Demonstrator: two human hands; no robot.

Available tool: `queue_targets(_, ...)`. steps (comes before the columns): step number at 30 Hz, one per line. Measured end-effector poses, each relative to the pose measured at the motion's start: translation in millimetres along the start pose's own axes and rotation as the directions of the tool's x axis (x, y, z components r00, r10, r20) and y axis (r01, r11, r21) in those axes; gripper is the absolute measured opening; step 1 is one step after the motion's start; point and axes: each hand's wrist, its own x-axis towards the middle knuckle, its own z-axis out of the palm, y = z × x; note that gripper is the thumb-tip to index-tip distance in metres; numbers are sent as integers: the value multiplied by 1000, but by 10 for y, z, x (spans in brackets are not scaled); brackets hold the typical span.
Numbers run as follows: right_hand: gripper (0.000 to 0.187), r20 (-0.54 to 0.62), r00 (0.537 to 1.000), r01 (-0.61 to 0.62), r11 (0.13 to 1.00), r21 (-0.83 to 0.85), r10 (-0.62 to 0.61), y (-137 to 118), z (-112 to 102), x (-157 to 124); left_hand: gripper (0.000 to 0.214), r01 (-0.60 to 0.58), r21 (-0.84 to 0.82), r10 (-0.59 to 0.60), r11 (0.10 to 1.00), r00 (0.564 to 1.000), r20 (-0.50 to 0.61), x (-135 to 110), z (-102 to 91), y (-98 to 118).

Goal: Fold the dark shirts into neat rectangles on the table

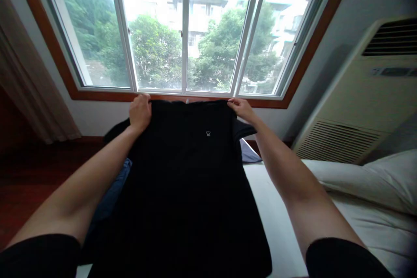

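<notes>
A black T-shirt (pixel 189 173) with a small pale emblem on its chest hangs stretched out in front of me. My left hand (pixel 140 112) is closed on its left shoulder, and my right hand (pixel 240 107) pinches the opposite shoulder. The collar edge runs between the two hands, with a small light tag at its middle. Both short sleeves droop outside my grip. Blue cloth (pixel 112 186), partly hidden by the shirt and my left forearm, shows at the left. Behind the right sleeve lies a bit of grey-blue fabric (pixel 249 153).
Below the shirt is a white bed or padded surface (pixel 276 217), with rumpled white bedding (pixel 387 186) at the right. A wood-framed window (pixel 185 91) stands ahead. An air conditioner (pixel 361 95) is at the right, a curtain (pixel 29 69) at the left above dark reddish floor (pixel 48 173).
</notes>
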Motion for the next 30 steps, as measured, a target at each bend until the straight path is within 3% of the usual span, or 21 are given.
queue_targets(2, 9, 194, 966, -134, 973, -190, 171, 374, 350, -208, 35, -19, 104, -6, 994, 971, 240, -425, 549, -162)
queue_targets(4, 8, 319, 913, -141, 932, -334, 253, 646, 643, -401, 36, -63, 135, -9, 989, 881, 474, -797, 980, -304)
queue_targets(6, 14, 421, 878, -74, 936, -345, 225, 792, 924, -577, 38, -102, 82, 29, 991, 780, 625, -1102, 1289, -385)
queue_targets(10, 27, 618, 775, 40, 965, -258, 133, 824, 1500, -931, 51, -113, 19, 66, 993, 700, 711, -1546, 1626, -380)
queue_targets(13, 44, 682, 696, 42, 936, -349, 224, 814, 1857, -1221, 63, -68, 5, 42, 998, 669, 742, -1756, 1751, -369)
queue_targets(16, 70, 635, 691, 41, 859, -511, 345, 877, 2081, -1427, 68, -32, -3, 23, 999, 665, 746, -1818, 1853, -443)
queue_targets(18, 76, 617, 696, 49, 832, -552, 368, 954, 2167, -1452, 70, -25, 0, 16, 1000, 656, 755, -1775, 1931, -523)
queue_targets(26, 72, 628, 682, 80, 815, -573, 375, 1269, 2401, -1014, 83, -42, 81, -39, 996, 609, 792, -1475, 2382, -725)
queue_targets(30, 69, 630, 686, 104, 808, -580, 364, 1379, 2435, -861, 84, -30, 92, -54, 995, 615, 787, -1340, 2594, -772)
